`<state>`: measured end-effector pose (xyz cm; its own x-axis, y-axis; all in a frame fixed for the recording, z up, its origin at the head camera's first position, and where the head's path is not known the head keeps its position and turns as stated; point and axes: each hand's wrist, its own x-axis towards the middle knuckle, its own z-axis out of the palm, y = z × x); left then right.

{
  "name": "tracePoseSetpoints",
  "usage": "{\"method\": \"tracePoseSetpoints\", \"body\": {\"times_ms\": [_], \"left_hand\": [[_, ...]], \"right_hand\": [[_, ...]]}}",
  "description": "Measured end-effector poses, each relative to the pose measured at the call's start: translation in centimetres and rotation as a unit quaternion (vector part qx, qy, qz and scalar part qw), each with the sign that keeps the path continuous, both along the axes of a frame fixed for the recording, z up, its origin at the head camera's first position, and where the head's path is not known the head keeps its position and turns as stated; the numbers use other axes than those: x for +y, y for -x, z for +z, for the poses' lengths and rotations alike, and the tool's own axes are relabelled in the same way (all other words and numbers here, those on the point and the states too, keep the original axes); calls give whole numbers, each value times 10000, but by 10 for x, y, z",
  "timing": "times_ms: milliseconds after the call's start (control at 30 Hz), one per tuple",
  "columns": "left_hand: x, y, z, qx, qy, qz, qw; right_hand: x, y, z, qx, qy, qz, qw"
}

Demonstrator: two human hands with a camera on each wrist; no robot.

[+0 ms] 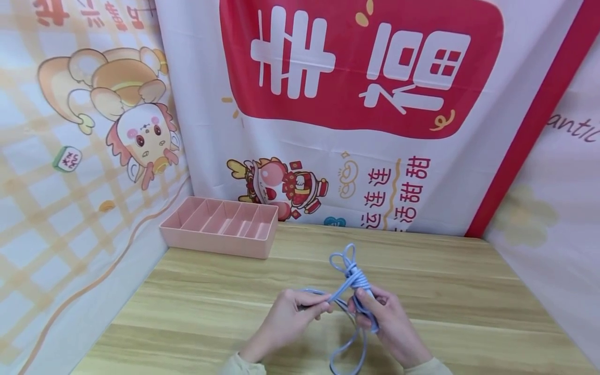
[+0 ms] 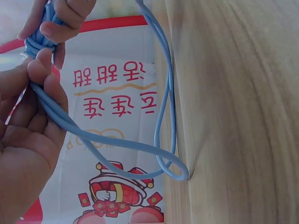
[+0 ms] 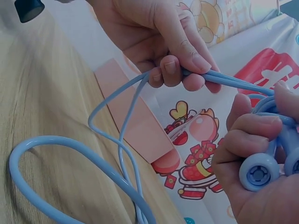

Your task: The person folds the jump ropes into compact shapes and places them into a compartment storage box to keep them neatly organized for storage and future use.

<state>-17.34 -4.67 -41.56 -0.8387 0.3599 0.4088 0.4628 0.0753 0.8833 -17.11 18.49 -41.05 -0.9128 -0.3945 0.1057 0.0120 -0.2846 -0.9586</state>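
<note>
A light blue jump rope (image 1: 359, 278) is wound in several turns round its own handles, with small loops standing out at the top. My right hand (image 1: 389, 320) grips this bundle above the table. Two round handle ends (image 3: 258, 172) poke out of the right palm in the right wrist view. To the left, my left hand (image 1: 292, 315) pinches a doubled length of the cord between thumb and fingers. That stretch runs taut to the bundle. From the left fingers, a slack loop of cord (image 2: 163, 154) hangs down towards the tabletop.
A pink tray (image 1: 213, 245) with several compartments stands at the back left of the wooden table (image 1: 211, 291). Behind the table hangs a printed cloth (image 1: 201, 104) with red lettering and cartoon figures. Patterned cloths also cover the left and right sides.
</note>
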Motion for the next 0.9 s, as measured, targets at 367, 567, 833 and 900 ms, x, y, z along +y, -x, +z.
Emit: {"method": "tracePoseSetpoints", "body": {"times_ms": [367,567,833,900], "left_hand": [[-21,28,3,-1135,655,-1059,9857],[-22,55,19,-1024,1431,-1767,9684],[-2,90,49,-593,2778,-2384,9287],[3,96,59,-301,3094,-2513,9166]], "right_hand": [[2,4,-6,974,884,1336,9823],[8,8,-5,1270,1176,2148,9612],[21,10,1,1507,668,2423,9561],[23,10,1,1508,421,2452,9567]]}}
